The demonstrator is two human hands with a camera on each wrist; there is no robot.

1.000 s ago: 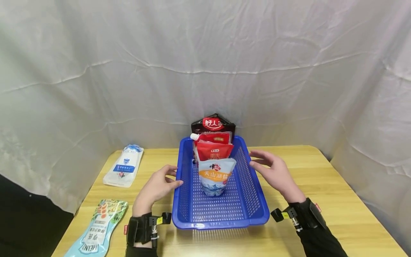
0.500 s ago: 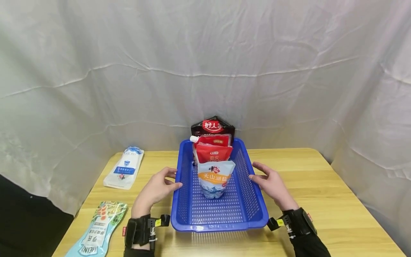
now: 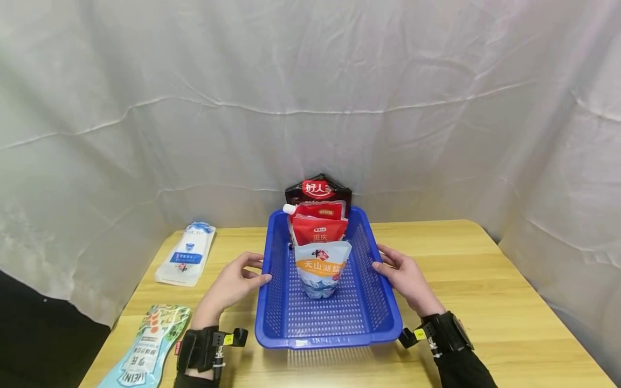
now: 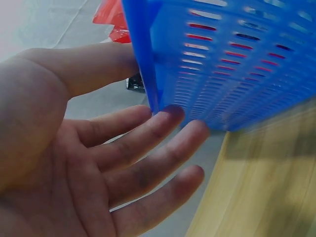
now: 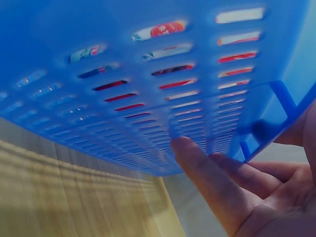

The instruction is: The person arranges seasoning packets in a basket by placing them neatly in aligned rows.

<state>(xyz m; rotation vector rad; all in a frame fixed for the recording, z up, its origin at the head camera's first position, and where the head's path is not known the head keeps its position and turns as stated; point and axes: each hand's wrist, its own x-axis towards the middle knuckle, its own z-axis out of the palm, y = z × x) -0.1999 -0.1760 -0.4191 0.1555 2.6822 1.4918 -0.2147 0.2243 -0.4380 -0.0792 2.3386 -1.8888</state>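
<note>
A blue plastic basket with slotted walls is at the middle of the table. My left hand grips its left rim, thumb over the edge and fingers against the outer wall, as the left wrist view shows. On the opposite rim my right hand does the same, its fingers touching the slotted side. Inside, a light blue salt pouch stands in front of a red pouch, a red spouted pouch and a black packet at the back.
Left of the basket, a white-and-blue pouch lies flat on the wooden table. Closer to me lies a light blue Heinz pouch. A pale curtain hangs behind the table and along its sides.
My right hand has come lower and closer in on the basket's right rim, its thumb now over the edge. In the view, basket and left hand sit slightly further left.
</note>
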